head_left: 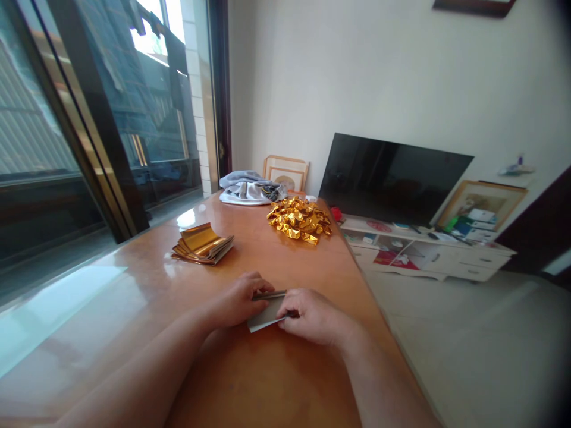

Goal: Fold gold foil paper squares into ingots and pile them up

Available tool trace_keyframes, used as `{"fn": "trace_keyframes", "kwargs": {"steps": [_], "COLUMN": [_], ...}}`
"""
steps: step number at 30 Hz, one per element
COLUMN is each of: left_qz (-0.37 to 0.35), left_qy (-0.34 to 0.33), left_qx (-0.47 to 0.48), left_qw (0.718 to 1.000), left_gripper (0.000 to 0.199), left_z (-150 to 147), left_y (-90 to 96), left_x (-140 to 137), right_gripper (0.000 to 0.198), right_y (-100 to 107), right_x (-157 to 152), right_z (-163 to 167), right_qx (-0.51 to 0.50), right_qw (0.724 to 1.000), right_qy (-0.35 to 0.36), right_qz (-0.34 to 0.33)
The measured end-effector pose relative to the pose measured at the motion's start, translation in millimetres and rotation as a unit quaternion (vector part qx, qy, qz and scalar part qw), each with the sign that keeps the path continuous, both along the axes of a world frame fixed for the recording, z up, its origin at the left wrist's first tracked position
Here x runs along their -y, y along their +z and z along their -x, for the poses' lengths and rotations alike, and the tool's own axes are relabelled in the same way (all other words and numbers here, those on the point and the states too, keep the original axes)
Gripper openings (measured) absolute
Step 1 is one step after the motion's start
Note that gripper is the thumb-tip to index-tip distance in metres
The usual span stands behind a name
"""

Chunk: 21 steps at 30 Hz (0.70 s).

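Note:
Between my two hands, just over the wooden table, is a sheet of foil paper (266, 316) with its pale grey side up and its far edge folded over. My left hand (244, 299) grips the sheet's left side, thumb on the near face and fingers at the fold. On the right side, my right hand (307, 314) pinches the same sheet with curled fingers. A stack of gold foil paper (203, 244) lies beyond my left hand, its top sheet curling up. Farther off to the right sits a heap of folded gold foil pieces (300, 220).
The glossy wooden table (285, 380) has its right edge beside my right forearm. Folded clothes (250, 189) lie at its far end, near framed pictures (285, 172). A television (395, 178) stands on a white cabinet (464, 261). Glass doors (147, 101) are on the left.

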State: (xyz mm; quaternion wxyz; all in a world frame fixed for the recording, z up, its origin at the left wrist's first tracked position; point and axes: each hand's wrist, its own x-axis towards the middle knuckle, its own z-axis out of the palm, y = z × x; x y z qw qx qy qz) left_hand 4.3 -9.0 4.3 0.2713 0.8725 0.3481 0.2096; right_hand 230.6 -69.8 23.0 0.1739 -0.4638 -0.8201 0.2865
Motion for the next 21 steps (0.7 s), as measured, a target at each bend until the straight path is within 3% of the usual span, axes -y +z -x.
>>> {"fn": "trace_keyframes", "kwargs": {"steps": [3, 7, 14, 21], "left_qz": [-0.014, -0.01, 0.007, 0.01], "left_qy": [0.041, 0.057, 0.04, -0.029], "left_qx": [0.025, 0.045, -0.03, -0.084], "left_qw": [0.999, 0.997, 0.999, 0.996], "left_gripper": [0.03, 0.023, 0.029, 0.032], "left_z": [2, 2, 7, 9], "left_y": [4.9, 15.1, 24.9, 22.5], "left_x": [2, 8, 15, 16], "right_gripper": [0.017, 0.016, 0.016, 0.026], "right_y": [-1, -1, 3, 10], "right_x": [-1, -1, 2, 5], "right_z": [-1, -2, -1, -8], "right_qx": [0.011, 0.012, 0.0, -0.015], "right_qw": [0.999, 0.999, 1.0, 0.999], "right_qy": [0.023, 0.014, 0.002, 0.021], "right_qz": [-0.027, -0.029, -0.003, 0.033]}}
